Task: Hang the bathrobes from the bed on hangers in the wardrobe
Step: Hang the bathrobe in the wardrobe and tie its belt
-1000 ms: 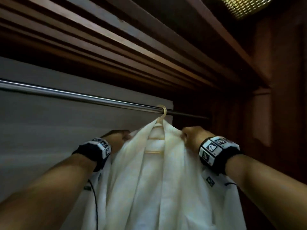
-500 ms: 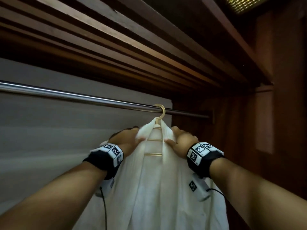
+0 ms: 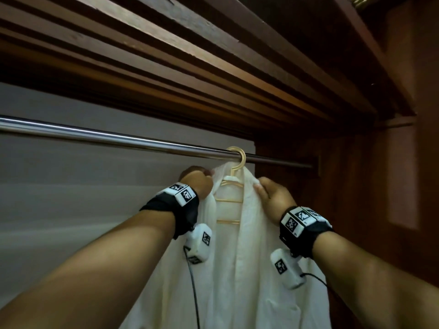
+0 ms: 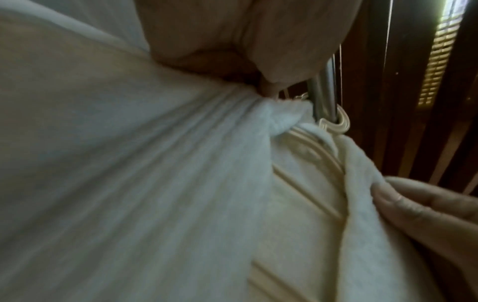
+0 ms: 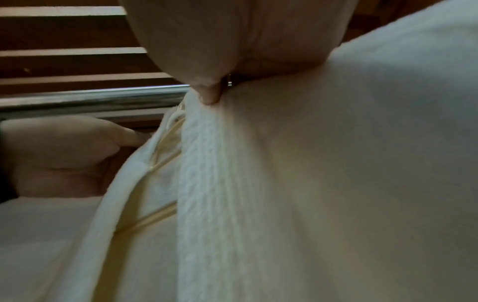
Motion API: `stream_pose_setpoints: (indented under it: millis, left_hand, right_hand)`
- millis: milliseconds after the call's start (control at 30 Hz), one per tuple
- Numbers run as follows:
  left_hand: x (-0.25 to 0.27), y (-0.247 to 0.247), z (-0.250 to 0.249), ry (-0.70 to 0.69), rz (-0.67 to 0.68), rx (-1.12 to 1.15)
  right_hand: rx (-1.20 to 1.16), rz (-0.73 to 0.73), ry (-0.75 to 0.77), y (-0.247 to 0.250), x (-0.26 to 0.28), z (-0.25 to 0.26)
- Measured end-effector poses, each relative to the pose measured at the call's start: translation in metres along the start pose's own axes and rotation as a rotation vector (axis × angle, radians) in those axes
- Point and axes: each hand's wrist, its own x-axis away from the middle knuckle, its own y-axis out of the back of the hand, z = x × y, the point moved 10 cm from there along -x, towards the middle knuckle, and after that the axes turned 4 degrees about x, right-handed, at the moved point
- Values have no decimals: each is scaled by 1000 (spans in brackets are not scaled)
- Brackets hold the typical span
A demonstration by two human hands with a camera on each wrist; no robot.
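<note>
A white bathrobe hangs on a cream plastic hanger whose hook sits over the steel wardrobe rail. My left hand grips the robe's left collar edge just below the rail; in the left wrist view the cloth bunches up at the left hand. My right hand pinches the right collar edge beside the hanger's neck. In the right wrist view the right hand presses its thumb into the textured collar band. The hanger's crossbars show between the lapels.
Dark wooden slats form the wardrobe ceiling close above the rail. A grey back panel lies behind and left. The wooden side wall closes in on the right, where the rail ends. The rail's left stretch carries nothing.
Both hands have slid up and inward along the collar toward the hanger's neck. The robe's shoulders sit higher and tighter on the hanger. The view has drawn closer.
</note>
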Motion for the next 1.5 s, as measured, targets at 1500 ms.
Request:
stream_pose_setpoints:
  millis: [1500]
  left_hand:
    - [265,-122,149,-60,-1,-478]
  right_hand:
    - [392,529,-291,-144,302,-183]
